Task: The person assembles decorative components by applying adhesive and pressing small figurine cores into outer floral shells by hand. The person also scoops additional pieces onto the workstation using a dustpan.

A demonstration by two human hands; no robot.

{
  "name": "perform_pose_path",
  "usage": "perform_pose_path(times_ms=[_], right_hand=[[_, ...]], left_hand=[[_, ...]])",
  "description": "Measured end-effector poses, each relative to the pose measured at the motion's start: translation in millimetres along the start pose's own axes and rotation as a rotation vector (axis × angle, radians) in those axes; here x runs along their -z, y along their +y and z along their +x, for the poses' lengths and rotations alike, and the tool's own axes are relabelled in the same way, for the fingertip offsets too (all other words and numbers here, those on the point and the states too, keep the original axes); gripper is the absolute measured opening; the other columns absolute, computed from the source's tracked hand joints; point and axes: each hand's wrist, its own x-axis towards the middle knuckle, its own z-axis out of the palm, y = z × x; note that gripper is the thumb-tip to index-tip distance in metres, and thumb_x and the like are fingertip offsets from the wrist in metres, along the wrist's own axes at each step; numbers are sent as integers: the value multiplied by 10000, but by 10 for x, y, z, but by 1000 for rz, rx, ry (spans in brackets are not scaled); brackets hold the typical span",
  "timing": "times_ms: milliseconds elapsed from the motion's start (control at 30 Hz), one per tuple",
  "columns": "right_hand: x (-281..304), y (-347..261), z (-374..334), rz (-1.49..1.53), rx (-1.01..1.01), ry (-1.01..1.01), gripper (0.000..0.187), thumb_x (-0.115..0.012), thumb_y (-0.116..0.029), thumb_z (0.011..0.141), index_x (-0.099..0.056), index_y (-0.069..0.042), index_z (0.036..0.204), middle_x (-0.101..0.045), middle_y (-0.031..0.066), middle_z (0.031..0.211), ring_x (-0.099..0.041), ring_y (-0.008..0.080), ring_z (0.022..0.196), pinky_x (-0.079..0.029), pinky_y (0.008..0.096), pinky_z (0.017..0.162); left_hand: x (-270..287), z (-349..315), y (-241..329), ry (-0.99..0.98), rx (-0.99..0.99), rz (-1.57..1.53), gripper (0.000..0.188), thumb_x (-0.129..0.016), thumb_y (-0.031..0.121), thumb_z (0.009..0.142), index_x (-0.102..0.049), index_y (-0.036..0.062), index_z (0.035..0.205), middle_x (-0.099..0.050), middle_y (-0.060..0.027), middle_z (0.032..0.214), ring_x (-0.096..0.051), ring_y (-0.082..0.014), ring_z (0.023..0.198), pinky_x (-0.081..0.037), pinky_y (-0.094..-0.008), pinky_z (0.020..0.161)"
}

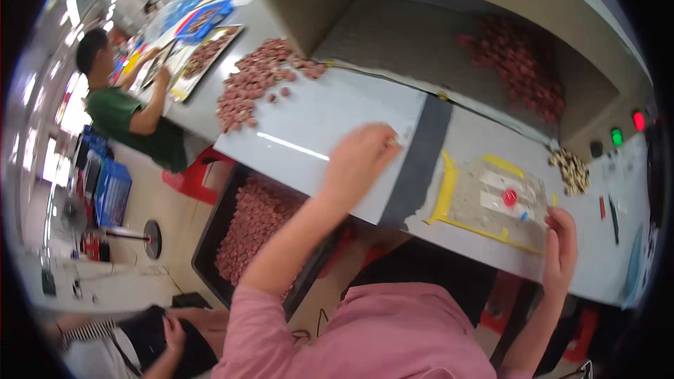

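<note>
My left hand point(359, 163) hovers over the white work board point(312, 123), close to a dark grey strip point(419, 158). Its fingers are pinched together around something small that I cannot make out. At the right, my right hand point(562, 247) is beside the corner of a grey plate point(467, 200) edged with yellow tape. Its fingers are curled in, and what they hold, if anything, is hidden. On the plate are a whitish strip, a round pink-red piece point(510, 198) and a small blue bit point(524, 216). A heap of small reddish round pieces point(256, 77) lies on the board's far left.
More reddish pieces lie under a beige hood point(516, 63). Beige-and-dark pieces point(570, 170) sit right of the plate, near a dark pen-like tool point(613, 219). A black bin point(203, 256) of reddish pieces stands below the table's edge. A co-worker in green point(126, 116) works at left; another person sits lower left.
</note>
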Motion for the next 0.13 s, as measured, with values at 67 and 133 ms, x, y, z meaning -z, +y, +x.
perform_pose_path(times_ms=[67,133], right_hand=[[212,308,-12,-111,14,50,329,-449,-66,910,-472,13,1228,-503,123,1223,-481,214,1100,-354,306,973],[179,202,154,97,141,-57,386,-459,-117,931,-399,-7,1296,-488,131,1259,-471,232,1130,-342,313,994]], left_hand=[[293,58,-609,184,-88,299,163,-674,154,741,-610,72,867,-607,-121,940,-576,-281,901,-463,-396,758],[732,-38,-968,292,-107,513,158,-676,159,731,-611,82,853,-606,-120,954,-562,-277,947,-450,-407,793]])
